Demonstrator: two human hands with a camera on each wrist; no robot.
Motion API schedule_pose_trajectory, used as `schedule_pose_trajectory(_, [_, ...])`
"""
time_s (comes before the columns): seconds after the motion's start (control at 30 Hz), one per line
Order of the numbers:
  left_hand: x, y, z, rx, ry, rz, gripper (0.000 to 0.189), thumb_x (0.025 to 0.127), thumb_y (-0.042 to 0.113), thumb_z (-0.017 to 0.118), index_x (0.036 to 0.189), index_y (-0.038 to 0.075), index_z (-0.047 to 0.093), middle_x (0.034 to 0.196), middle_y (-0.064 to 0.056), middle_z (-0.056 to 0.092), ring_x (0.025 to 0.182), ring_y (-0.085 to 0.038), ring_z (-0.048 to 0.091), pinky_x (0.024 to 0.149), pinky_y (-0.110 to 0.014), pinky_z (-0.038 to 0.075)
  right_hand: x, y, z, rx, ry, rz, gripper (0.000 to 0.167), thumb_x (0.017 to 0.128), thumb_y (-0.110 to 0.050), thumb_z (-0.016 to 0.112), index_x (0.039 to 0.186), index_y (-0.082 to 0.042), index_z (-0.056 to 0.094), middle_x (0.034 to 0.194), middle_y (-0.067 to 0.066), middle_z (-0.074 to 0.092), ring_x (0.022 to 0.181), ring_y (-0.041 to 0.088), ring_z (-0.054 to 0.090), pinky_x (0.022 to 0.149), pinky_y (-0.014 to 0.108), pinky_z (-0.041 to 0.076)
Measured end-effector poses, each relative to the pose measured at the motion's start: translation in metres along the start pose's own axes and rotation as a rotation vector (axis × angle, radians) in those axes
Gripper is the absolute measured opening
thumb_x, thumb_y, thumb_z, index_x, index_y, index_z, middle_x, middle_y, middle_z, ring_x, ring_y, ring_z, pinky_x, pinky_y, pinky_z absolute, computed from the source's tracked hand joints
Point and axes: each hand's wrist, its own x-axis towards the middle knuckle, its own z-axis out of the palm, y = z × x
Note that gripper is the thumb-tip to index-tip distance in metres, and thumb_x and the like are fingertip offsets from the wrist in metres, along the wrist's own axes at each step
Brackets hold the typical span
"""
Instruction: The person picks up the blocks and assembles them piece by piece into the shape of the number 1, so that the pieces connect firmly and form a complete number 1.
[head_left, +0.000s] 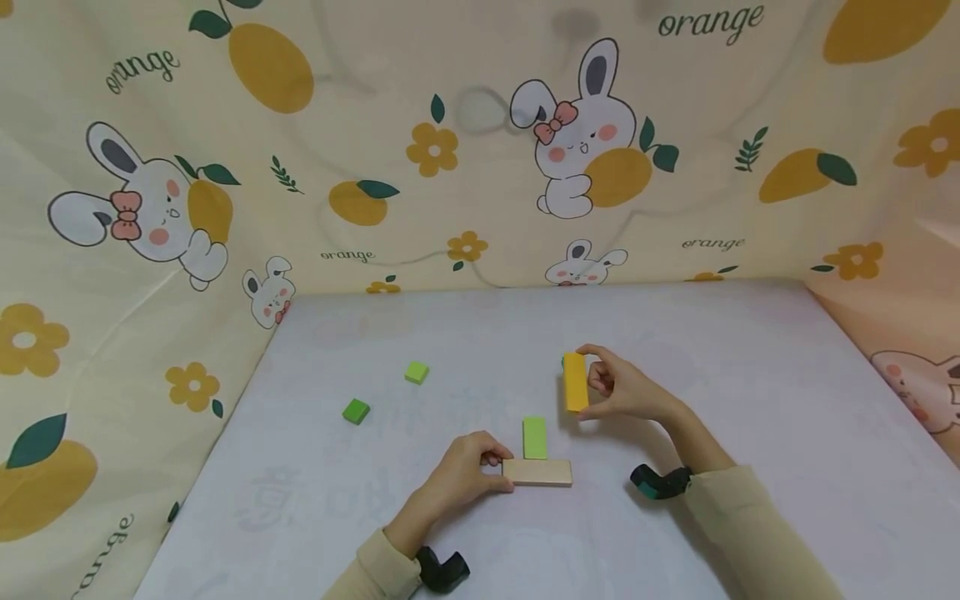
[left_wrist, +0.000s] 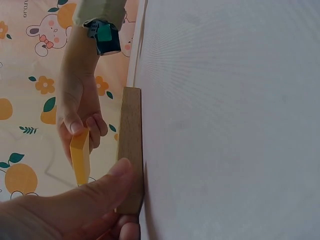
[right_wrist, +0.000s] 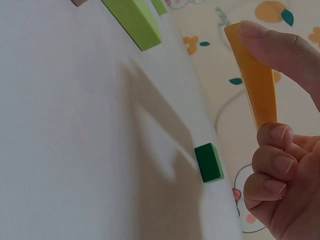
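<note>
My left hand (head_left: 459, 473) pinches the left end of a plain wooden block (head_left: 542, 472) that lies on the table, thumb on the near side. In the left wrist view the thumb presses along that wooden block (left_wrist: 131, 130). Right behind it, a light green block (head_left: 535, 437) lies lengthwise away from me. My right hand (head_left: 632, 390) grips a yellow block (head_left: 576, 382) by its two ends, thumb at the near end. The right wrist view has the yellow block (right_wrist: 257, 82) raised over the table, with a dark green block (right_wrist: 209, 163) beyond, mostly hidden in the head view.
Further left on the white table (head_left: 300, 492) lie a small green block (head_left: 356, 411) and a small light green block (head_left: 417, 372). A printed cloth (head_left: 480, 192) hangs behind and beside the table. Black wrist cameras (head_left: 442, 571) sit at both sleeves.
</note>
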Motion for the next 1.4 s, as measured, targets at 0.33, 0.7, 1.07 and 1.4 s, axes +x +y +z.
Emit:
schedule_pose_trajectory(0.33, [0.001, 0.001, 0.0, -0.002, -0.005, -0.01, 0.03, 0.07, 0.01, 0.084, 0.096, 0.001, 0.071, 0.089, -0.008, 0.065, 0.08, -0.009, 0.054, 0.071, -0.017, 0.045, 0.014, -0.003, 0.009, 0.003, -0.022, 0.001, 0.084, 0.068, -0.021, 0.087, 0.132, -0.001, 0.036, 0.074, 0.001, 0.042, 0.064, 0.005, 0.039, 0.059, 0.021, 0.033])
schedule_pose_trajectory(0.7, [0.001, 0.001, -0.001, 0.001, -0.009, -0.026, 0.03, 0.07, 0.011, 0.084, 0.096, 0.002, 0.072, 0.089, -0.007, 0.065, 0.079, -0.008, 0.052, 0.07, -0.015, 0.043, 0.023, 0.001, 0.02, 0.023, -0.034, 0.017, 0.085, 0.07, -0.021, 0.086, 0.134, 0.002, 0.035, 0.075, 0.003, 0.044, 0.068, 0.009, 0.041, 0.061, 0.021, 0.035])
schedule_pose_trajectory(1.07, [0.001, 0.002, -0.001, -0.005, -0.022, -0.047, 0.03, 0.071, 0.011, 0.084, 0.097, 0.003, 0.072, 0.091, -0.006, 0.065, 0.08, -0.008, 0.053, 0.071, -0.017, 0.045, 0.032, 0.003, 0.032, 0.004, -0.051, 0.041, 0.09, 0.068, -0.029, 0.088, 0.135, -0.002, 0.035, 0.071, -0.001, 0.044, 0.066, 0.009, 0.042, 0.064, 0.021, 0.035])
schedule_pose_trajectory(1.4, [0.001, 0.002, -0.002, -0.002, -0.022, -0.035, 0.03, 0.071, 0.011, 0.084, 0.098, 0.003, 0.072, 0.09, -0.006, 0.065, 0.08, -0.008, 0.052, 0.071, -0.016, 0.044, 0.041, 0.0, 0.038, -0.031, -0.054, 0.095, 0.091, 0.069, -0.03, 0.086, 0.137, -0.003, 0.033, 0.069, -0.002, 0.043, 0.066, 0.011, 0.042, 0.066, 0.024, 0.036])
